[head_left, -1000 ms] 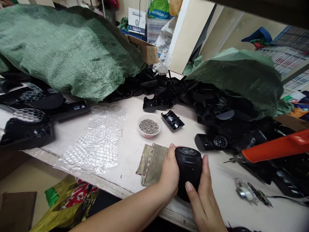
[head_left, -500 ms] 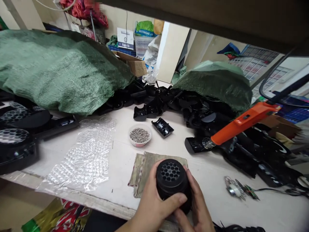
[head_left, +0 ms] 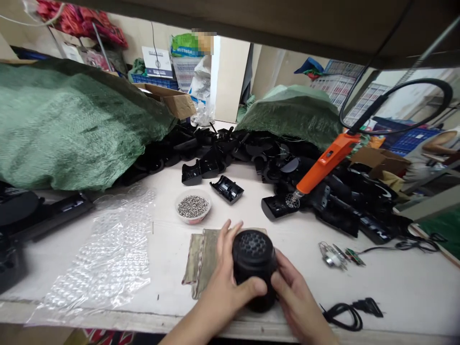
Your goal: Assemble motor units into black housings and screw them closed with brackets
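Note:
A round black plastic housing [head_left: 253, 261] with a honeycomb grille on top stands upright at the near edge of the white table [head_left: 395, 282]. My left hand [head_left: 224, 282] wraps its left side, thumb across the front. My right hand [head_left: 296, 297] grips its right side from below. Under and left of the housing lies a worn folded cloth pad [head_left: 201, 261]. A small clear bowl of metal screws [head_left: 193, 207] sits just beyond the pad.
An orange power screwdriver [head_left: 325, 160] hangs on a black cable over a pile of black plastic parts [head_left: 273, 158]. Green woven sacks [head_left: 72, 124] cover heaps at left and back. Bubble sheet [head_left: 108, 254] lies left; a small circuit part [head_left: 336, 254] and black cord [head_left: 347, 314] lie right.
The housing was turned from lying on its side to standing grille-up, and both hands closed lower round it. The view swung right, and the orange screwdriver now hangs more steeply.

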`<move>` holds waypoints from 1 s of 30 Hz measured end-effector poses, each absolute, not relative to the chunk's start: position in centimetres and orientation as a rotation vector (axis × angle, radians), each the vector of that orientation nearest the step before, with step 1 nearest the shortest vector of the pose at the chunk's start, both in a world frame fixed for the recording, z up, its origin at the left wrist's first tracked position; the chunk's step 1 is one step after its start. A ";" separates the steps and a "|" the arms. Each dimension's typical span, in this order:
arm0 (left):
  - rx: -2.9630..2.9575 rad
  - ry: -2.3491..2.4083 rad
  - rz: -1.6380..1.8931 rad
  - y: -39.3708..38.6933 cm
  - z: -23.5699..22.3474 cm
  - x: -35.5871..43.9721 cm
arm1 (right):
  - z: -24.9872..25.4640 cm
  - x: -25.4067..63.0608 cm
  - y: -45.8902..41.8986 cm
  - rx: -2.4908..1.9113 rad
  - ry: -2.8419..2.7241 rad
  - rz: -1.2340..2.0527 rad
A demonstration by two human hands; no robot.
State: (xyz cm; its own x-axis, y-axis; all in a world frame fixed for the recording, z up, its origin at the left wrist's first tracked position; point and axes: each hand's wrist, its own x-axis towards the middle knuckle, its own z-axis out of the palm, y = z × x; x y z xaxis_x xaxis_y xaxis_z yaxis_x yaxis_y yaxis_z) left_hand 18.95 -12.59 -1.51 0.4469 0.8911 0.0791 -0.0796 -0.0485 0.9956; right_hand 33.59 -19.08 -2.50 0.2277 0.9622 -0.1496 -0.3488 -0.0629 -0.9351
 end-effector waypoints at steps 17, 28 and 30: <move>1.533 0.970 0.756 -14.9 0.3 21.7 | -1.3 32.6 -17.8 -1.040 -0.228 1.174; 1.514 1.001 0.626 -14.5 0.5 20.4 | 0.2 35.4 -16.2 -1.242 -0.571 0.928; 1.505 0.995 0.628 -15.0 0.8 20.7 | 0.7 35.4 -15.4 -1.245 -0.594 0.878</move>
State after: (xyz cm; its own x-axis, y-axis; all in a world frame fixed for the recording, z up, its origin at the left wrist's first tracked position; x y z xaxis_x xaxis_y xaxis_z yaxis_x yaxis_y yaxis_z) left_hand 20.67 -14.96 0.78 0.4943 0.8569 -0.1462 0.2374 0.0288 0.9710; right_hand 35.39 -15.42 0.66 0.5527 0.8302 -0.0729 -0.2417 0.0760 -0.9674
